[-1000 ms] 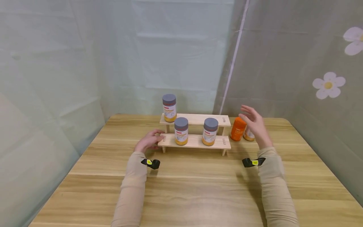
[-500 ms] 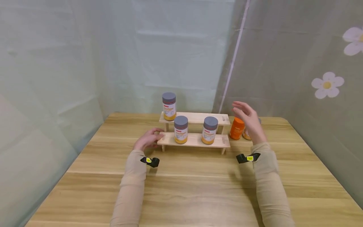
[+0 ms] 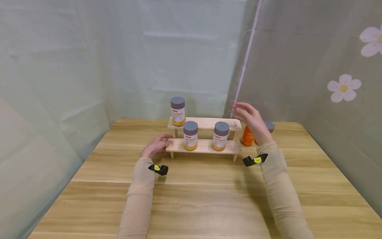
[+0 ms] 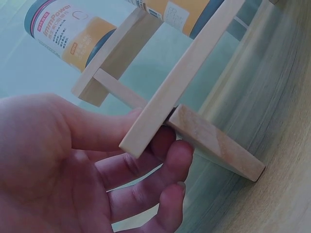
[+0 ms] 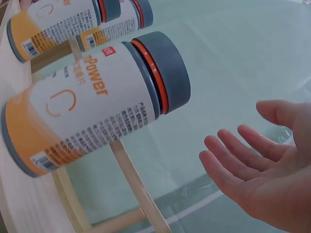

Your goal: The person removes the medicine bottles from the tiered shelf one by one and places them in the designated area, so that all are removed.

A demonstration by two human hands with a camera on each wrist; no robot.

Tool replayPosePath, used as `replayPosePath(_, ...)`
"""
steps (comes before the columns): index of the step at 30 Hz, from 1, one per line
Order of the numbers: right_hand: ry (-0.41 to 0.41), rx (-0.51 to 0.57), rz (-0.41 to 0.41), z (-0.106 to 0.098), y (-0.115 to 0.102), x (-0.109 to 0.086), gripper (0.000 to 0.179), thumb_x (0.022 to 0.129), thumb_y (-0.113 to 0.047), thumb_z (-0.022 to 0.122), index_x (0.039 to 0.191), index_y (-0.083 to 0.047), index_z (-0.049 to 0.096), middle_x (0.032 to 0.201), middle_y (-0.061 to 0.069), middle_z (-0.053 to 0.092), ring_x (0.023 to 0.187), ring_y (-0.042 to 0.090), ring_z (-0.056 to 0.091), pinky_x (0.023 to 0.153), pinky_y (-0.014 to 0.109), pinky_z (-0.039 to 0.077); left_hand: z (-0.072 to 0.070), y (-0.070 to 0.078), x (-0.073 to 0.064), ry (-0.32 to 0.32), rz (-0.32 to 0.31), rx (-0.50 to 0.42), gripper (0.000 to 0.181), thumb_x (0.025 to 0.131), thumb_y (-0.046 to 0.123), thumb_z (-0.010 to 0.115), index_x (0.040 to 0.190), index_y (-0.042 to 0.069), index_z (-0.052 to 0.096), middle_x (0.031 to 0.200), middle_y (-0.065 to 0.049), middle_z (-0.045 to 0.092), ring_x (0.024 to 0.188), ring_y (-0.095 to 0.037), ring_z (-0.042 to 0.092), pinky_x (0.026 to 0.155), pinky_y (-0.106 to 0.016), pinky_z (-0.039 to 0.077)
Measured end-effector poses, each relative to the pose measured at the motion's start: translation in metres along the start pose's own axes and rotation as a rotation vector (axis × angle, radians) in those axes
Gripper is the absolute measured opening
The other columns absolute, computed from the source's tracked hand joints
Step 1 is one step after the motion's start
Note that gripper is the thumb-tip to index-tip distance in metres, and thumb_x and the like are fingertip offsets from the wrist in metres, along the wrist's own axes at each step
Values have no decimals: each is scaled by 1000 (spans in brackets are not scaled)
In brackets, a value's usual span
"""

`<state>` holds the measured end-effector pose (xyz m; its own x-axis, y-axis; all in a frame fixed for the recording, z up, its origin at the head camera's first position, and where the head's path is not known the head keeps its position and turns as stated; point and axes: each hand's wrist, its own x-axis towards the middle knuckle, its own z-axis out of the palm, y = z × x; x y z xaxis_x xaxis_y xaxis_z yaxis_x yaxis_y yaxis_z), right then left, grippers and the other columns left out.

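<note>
A two-tier wooden display stand [image 3: 204, 146] sits on the table. My left hand [image 3: 156, 146] grips the left end of its lower board, thumb above and fingers curled beneath, as the left wrist view shows. Two grey-lidded supplement jars stand upright on the lower tier, a left one [image 3: 190, 136] and a right one [image 3: 220, 137]. Another such jar [image 3: 178, 113] is at the left end of the upper tier. My right hand [image 3: 253, 122] hovers beside the stand's upper right end, fingers extended and holding nothing; in the right wrist view it is apart from the nearest jar [image 5: 82, 107].
Right of the stand, an orange bottle [image 3: 247, 136] is partly covered by my right hand. Behind my right wrist a further grey-lidded jar [image 3: 270, 126] shows mostly its lid. Cloth curtains [image 3: 191, 59] hang behind the wooden table [image 3: 197, 199].
My right hand has moved left and slightly up, from over the orange bottle toward the stand's upper right end. The left hand keeps its grip; the jars stay in place.
</note>
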<state>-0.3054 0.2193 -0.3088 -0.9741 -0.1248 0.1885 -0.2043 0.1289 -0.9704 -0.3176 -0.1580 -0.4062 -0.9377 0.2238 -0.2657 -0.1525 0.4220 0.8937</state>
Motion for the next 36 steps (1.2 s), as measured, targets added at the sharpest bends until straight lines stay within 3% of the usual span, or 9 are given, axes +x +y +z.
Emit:
replayPosePath(6,-28,137,45,1,-3,12,45,100,-33,53,137,-8,48,138,12,52,118,15,57,110,37,41,0,1,1,-2,2,7,45,102,23,47,143,7,39,126,-22,50,93,-19,57,74,-30,50)
replayPosePath(12,-83,239,75,4,-9,21,44,101,-27,52,137,-2,49,120,0,64,119,20,58,93,23,51,0,0,3,-4,-1,6,44,102,24,47,142,7,40,130,-22,49,97,-21,56,77,-32,51)
replayPosePath(20,-125,233,134,9,-19,38,36,101,-26,50,128,-3,55,103,-5,70,100,10,67,104,35,46,3,-1,1,-13,-3,-3,45,102,23,46,143,5,38,130,-23,50,94,-20,59,77,-32,51)
replayPosePath(28,-169,268,172,20,-35,50,42,103,-23,47,134,5,48,100,-1,72,98,12,68,100,33,49,3,2,2,-2,-2,-3,45,102,23,46,143,7,38,125,-21,52,86,-17,58,70,-28,50)
replayPosePath(36,-159,342,210,35,-43,61,27,103,-21,46,105,-3,66,100,7,73,94,16,69,94,31,53,-1,4,-2,16,-14,35,47,101,25,48,144,8,38,104,-10,52,78,-15,51,65,-29,41)
